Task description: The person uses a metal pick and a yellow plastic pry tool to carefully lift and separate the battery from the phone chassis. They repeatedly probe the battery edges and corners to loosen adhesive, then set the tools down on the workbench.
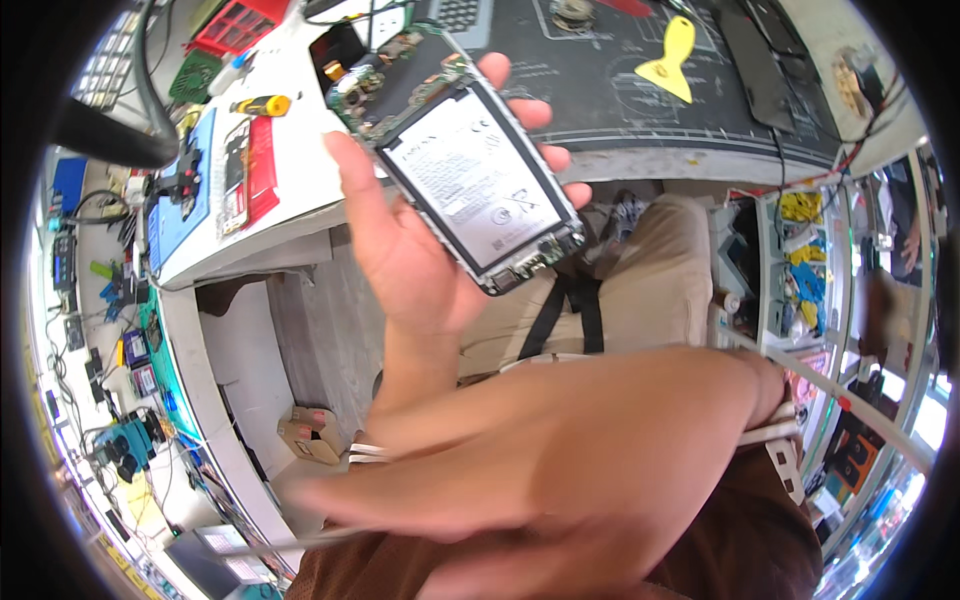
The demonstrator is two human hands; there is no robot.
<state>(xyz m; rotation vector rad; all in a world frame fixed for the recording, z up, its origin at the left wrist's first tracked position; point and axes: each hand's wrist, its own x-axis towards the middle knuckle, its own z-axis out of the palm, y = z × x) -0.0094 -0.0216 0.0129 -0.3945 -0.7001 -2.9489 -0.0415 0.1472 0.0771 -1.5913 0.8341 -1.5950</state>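
My left hand (420, 265), palm up, is closed round an opened phone (548, 262). The thumb lies along the phone's left edge and the fingertips show past its right edge. A white label covers most of its battery (475, 180), with bare green circuit board at both ends. My right hand (560, 450) reaches across the foreground toward the left, close to the camera and smeared by motion. From its fingers a thin grey metal tool (270, 548) sticks out; its kind is too blurred to name. That hand is apart from the phone.
A dark work mat (590, 95) bears a yellow plastic scraper (673, 62). On the white bench to the left lie a yellow screwdriver (262, 105), a red phone part (262, 170) and a blue mat (190, 215). A cardboard box (312, 435) stands on the floor. Shelves line the right.
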